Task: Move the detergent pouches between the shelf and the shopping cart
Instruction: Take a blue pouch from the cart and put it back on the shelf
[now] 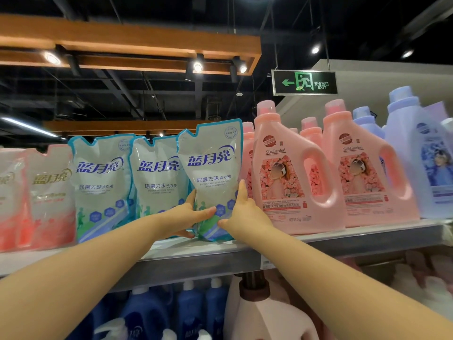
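My left hand and right hand clasp the pouch low down, fingers wrapped round its sides. It stands on the shelf, just left of the pink jug. I judge a lift-off toward the cart next: keep it upright, clear of the jug.

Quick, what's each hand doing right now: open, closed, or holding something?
Left hand: holding the detergent pouch by its left edge.
Right hand: holding the same pouch by its right edge.
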{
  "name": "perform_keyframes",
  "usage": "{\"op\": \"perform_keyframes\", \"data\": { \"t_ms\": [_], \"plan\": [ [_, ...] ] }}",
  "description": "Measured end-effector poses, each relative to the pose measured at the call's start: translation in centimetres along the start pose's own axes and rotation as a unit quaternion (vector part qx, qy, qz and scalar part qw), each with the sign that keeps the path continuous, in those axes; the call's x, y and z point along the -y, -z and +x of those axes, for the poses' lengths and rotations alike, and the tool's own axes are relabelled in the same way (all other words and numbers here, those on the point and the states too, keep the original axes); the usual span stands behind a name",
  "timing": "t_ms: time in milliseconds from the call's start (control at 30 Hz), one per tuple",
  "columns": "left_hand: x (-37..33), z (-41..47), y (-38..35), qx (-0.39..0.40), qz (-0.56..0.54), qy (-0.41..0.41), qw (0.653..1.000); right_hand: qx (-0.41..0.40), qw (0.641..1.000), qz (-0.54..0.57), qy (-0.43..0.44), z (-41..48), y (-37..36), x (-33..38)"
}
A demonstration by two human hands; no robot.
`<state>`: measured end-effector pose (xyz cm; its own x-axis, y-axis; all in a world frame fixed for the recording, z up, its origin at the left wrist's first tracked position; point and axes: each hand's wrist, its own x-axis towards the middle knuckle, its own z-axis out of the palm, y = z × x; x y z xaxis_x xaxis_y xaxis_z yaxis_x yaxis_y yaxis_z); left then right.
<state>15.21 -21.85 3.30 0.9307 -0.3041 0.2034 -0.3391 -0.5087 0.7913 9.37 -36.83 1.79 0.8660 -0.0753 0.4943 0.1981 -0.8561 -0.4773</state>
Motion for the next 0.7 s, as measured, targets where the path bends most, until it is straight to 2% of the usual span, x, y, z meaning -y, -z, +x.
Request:
{"op": "perform_keyframes", "data": {
  "t_ms": [233, 367, 500, 600, 700],
  "plan": [
    [-0.3, -0.3, 0.3, -0.075, 0.014, -0.023, 0.997, -0.020, 0.999, -0.039, 0.011, -0.6, 0.2, 0.3],
    [-1.1, -0.7, 0.5, -0.111, 0.003, -0.055, 0.992, -0.061, 0.993, -0.094, 0.035, -0.8, 0.4, 0.8],
    [-1.3, -1.2, 0.7, -0.137, 0.004, -0.090, 0.986, -0.058, 0.991, -0.113, 0.030, -1.4, 0.7, 1.1],
    [-1.3, -1.5, 0.9, -0.122, -0.014, -0.079, 0.989, -0.037, 0.998, -0.058, 0.003, -1.3, 1.1, 1.2],
    [-0.7, -1.6, 0.7, -0.055, -0.028, -0.026, 0.998, 0.014, 0.998, 0.031, -0.046, -0.7, 1.5, 1.1]
  ]
}}
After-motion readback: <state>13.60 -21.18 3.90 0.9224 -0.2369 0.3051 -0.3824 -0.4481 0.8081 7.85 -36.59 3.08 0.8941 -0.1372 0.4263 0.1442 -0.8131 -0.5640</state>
